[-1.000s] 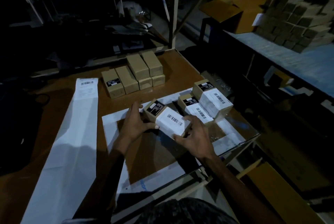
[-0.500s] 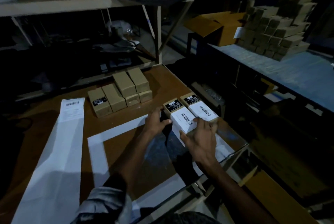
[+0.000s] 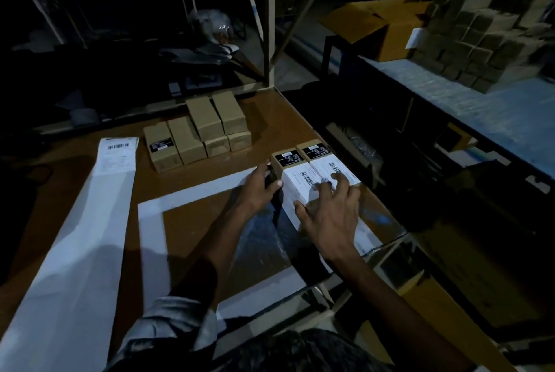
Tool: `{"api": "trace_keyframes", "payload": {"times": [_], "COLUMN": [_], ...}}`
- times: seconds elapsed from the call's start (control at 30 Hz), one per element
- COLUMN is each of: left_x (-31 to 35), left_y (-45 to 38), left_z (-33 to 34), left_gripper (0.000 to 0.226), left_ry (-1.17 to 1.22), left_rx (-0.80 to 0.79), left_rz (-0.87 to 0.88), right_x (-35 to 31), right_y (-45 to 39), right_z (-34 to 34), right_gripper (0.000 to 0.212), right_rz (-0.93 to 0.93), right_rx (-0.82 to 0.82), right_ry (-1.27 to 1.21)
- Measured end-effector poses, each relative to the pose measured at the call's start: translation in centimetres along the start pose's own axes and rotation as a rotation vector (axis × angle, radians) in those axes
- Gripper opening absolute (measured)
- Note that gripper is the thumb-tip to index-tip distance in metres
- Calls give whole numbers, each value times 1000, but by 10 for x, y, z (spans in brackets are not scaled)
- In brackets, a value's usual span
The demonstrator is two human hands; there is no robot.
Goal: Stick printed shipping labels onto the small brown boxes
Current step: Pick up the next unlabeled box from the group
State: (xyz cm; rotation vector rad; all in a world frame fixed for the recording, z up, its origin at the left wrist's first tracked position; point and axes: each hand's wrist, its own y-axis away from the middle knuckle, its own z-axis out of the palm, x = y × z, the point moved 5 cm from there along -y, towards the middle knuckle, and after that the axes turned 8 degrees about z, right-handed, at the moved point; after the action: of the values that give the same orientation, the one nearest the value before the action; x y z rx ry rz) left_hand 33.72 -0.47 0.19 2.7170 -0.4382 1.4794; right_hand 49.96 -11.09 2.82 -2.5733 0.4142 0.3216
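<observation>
Fingers of my right hand (image 3: 332, 215) lie spread and nearly straight on top of the labelled box (image 3: 295, 182), pressing its white shipping label (image 3: 300, 191) flat, the thumb against the label's near edge. My left hand (image 3: 257, 187) touches the left side of that same box, fingers loosely extended along its wall rather than wrapped round it. The labelled box sits on the brown worktop (image 3: 270, 119), with a second labelled box (image 3: 329, 163) touching it on its right side; both show a black sticker at the far end and a white barcode label nearer me. Beyond the labelled box and to its left stands a cluster of plain brown boxes (image 3: 196, 131), packed tight against each other, one of them carrying a small black sticker. Further left of the cluster, a long white label strip (image 3: 90, 221) runs down the worktop toward me, printed with a barcode at its far end. A white rectangular outline (image 3: 153, 221) is marked on the worktop, left of the labelled box and under my forearms. Far to the right of the labelled box, a separate shelf holds a stacked pile of brown boxes (image 3: 474, 41).
</observation>
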Motion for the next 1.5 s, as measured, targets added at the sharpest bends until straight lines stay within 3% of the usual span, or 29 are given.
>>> {"api": "trace_keyframes", "payload": {"times": [0.23, 0.43, 0.57, 0.73, 0.83, 0.93, 1.03, 1.17, 1.2, 1.23, 1.3, 1.33, 1.37, 1.47, 1.5], "left_x": [-18, -48, -69, -89, -112, -148, -171, -176, -176, -178, -234, -254, -276, -224, -216], "left_y": [15, 23, 3, -40, -56, -63, -54, -53, -55, -48, -71, -74, -75, -58, -56], "left_z": [-27, -101, -153, -206, -232, -249, -252, -236, -231, -235, -246, -236, -227, -228, -234], "left_gripper": [44, 28, 33, 34, 36, 42, 46, 33, 25, 17, 32, 28, 23, 57, 63], "left_ry": [87, 78, 45, -28, -65, -109, -157, 46, -8, 65, -23, 102, 149, 423, 394], "left_rx": [172, 335, 450, 532, 571, 634, 605, 468, 564, 437, 683, 522, 504, 545, 580], "left_rz": [-136, -150, -157, -208, -283, -461, -635, -640, -624, -607, -579, -660, -703, -634, -607], "right_x": [-43, -136, -203, -260, -286, -320, -350, -373, -374, -374, -372, -371, -371, -372, -372], "right_y": [-8, -46, -82, -125, -140, -137, -127, -125, -128, -132, -136, -135, -133, -127, -127], "right_z": [-7, 16, 57, 108, 130, 153, 181, 219, 231, 240, 257, 257, 248, 222, 219], "right_gripper": [44, 40, 39, 45, 40, 33, 26, 17, 14, 11, 10, 12, 12, 16, 20], "right_rz": [-172, -293, -171, -31, -49, -135, -136, -30, 39, 112, 218, 244, 261, 254, 240], "right_rx": [-58, -431, -579, -546, -518, -633, -727, -800, -794, -794, -801, -810, -824, -837, -838], "right_ry": [-69, -402, -586, -582, -533, -499, -468, -407, -425, -460, -512, -527, -542, -533, -513]}}
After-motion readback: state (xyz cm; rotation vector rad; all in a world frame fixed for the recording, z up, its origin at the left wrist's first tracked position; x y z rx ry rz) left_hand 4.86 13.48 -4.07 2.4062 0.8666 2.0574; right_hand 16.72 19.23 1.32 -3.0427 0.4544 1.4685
